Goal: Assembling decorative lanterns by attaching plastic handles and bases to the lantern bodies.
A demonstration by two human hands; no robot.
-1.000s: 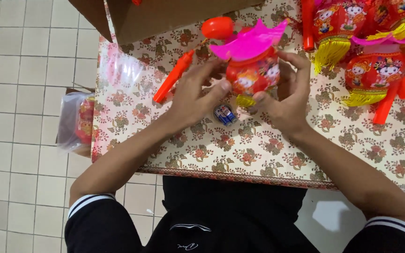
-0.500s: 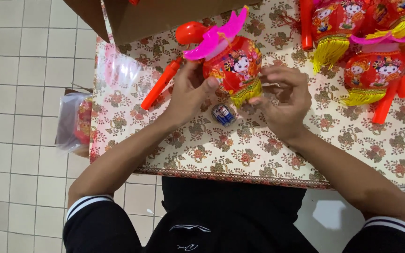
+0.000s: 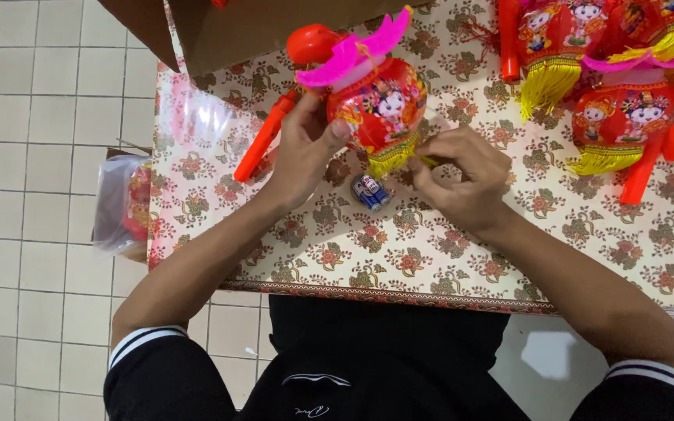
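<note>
Lantern in my hands over the floral table

Lantern (image 3: pixel 376 105), red and round with a pink winged top and yellow fringe, is sitting in my left hand (image 3: pixel 306 148), whose fingers are wrapping its side, thumb pressing on the front; my right hand (image 3: pixel 462 175) is working just below and right of the lantern, fingertips pinching narrowly at the fringe; a small pair of batteries (image 3: pixel 370 191) is lying on the tablecloth (image 3: pixel 431 257) directly under the lantern; an orange handle stick (image 3: pixel 263 144) is lying to its left; more lanterns (image 3: pixel 626 117) are resting well to its right.
</note>
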